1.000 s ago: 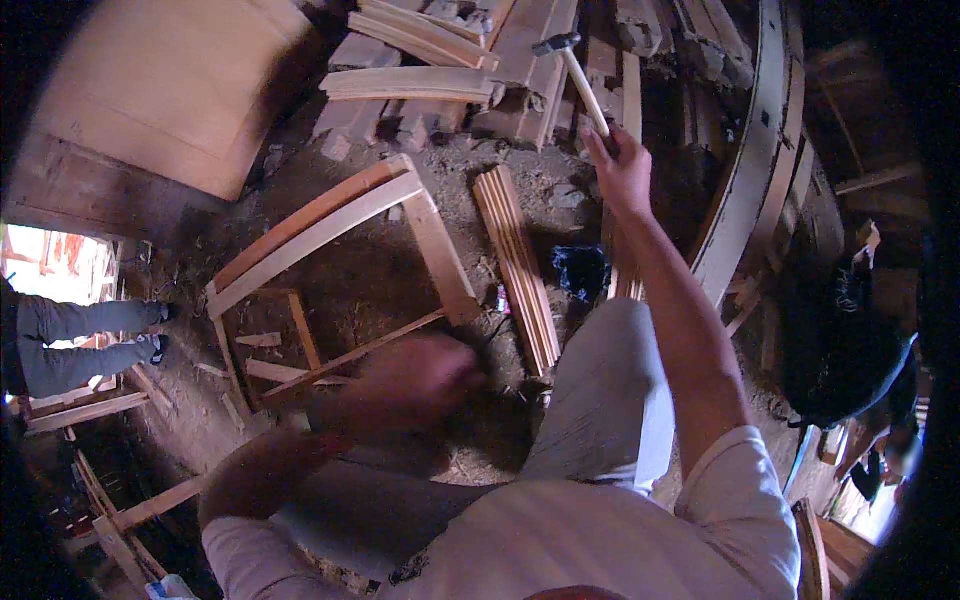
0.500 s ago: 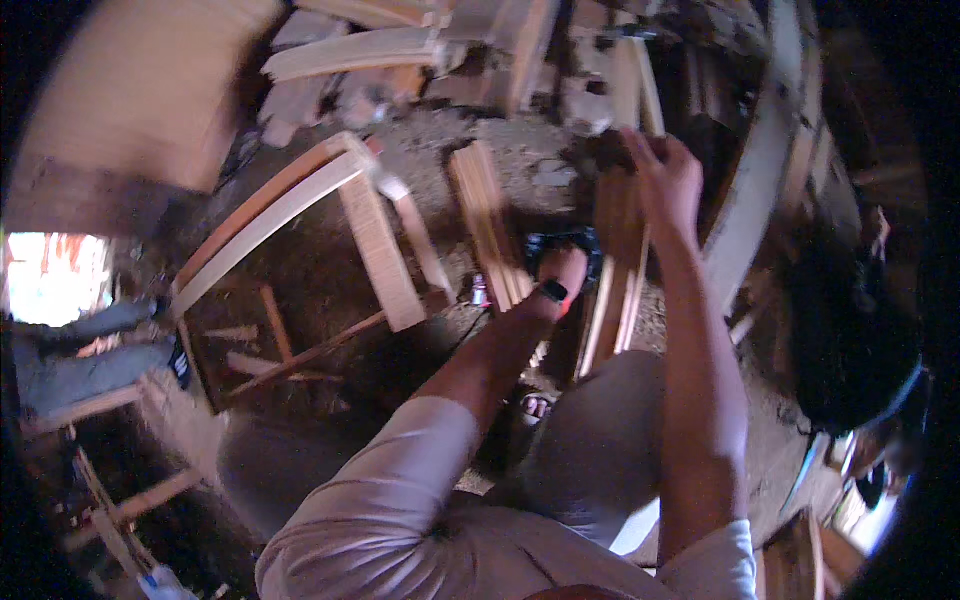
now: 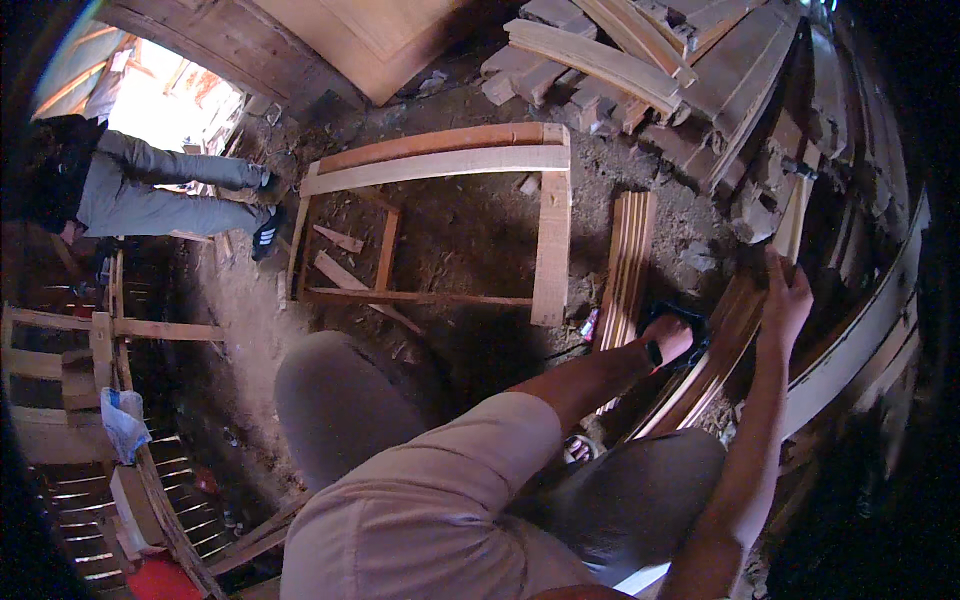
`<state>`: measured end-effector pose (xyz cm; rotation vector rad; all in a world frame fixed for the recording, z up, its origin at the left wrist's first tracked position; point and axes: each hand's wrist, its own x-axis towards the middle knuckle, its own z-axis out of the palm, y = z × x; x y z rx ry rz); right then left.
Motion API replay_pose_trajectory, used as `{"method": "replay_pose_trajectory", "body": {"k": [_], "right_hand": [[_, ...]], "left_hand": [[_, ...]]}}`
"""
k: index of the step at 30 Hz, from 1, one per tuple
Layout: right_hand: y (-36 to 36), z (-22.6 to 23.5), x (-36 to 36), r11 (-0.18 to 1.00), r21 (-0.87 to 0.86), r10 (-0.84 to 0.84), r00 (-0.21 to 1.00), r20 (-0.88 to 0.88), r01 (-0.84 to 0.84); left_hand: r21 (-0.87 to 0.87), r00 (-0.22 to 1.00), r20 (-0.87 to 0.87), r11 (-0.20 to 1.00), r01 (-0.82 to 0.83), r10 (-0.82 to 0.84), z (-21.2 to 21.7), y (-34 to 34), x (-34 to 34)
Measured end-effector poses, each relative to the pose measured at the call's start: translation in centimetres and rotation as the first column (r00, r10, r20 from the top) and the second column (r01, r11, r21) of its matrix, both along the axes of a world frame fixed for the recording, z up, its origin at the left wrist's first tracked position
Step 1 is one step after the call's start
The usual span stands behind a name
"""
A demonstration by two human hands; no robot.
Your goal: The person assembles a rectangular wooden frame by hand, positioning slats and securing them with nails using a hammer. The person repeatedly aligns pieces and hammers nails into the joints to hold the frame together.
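The right hand (image 3: 785, 300) grips a slat (image 3: 720, 345) running lengthwise toward the person. The left hand (image 3: 668, 340), beside it, presses a dark tool (image 3: 690, 325); its grip can't be told.

Overall exposure: dim interior, with strong contrast throughout.
Light source: daylight is admitted through an opening (image 3: 165, 110) at upper left, which is overexposed to near white.
Lit area: the wooden frame (image 3: 440, 160) and the dirt floor (image 3: 470, 230) around it are evenly lit.
Shadows: deep shadow is noted at lower left and along the right rim.
Distortion: straight timbers are bent near the edges; the corners are vignetted black.
Sharpness: the centre is acceptably sharp; softness is observed at the periphery.
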<state>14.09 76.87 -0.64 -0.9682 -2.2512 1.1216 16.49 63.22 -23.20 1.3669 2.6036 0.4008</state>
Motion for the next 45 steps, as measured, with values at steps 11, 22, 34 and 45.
{"method": "replay_pose_trajectory", "body": {"k": [11,22,34,45], "right_hand": [[-1.4,0.7,-0.9,1.000,-0.014,0.015,0.999,-0.032,-0.016],[-4.1,3.1,-0.6,0.908,-0.406,-0.014,0.959,-0.284,-0.107],[-22.8,4.1,2.1,0.835,-0.472,0.286,0.956,-0.065,-0.282],[-25.6,5.7,-4.2,0.958,-0.285,0.024,0.988,0.154,0.021]], "left_hand": [[0.028,0.940,-0.310,0.987,0.158,-0.142,1.3,-0.8,0.1],[0.165,0.874,0.134,0.880,0.445,-0.467,17.1,-14.3,1.0],[-0.043,0.892,0.419,0.985,-0.169,0.172,39.8,-36.0,-12.4],[-0.160,0.636,0.765,0.986,0.035,0.102,33.7,-38.1,-12.2]]}}
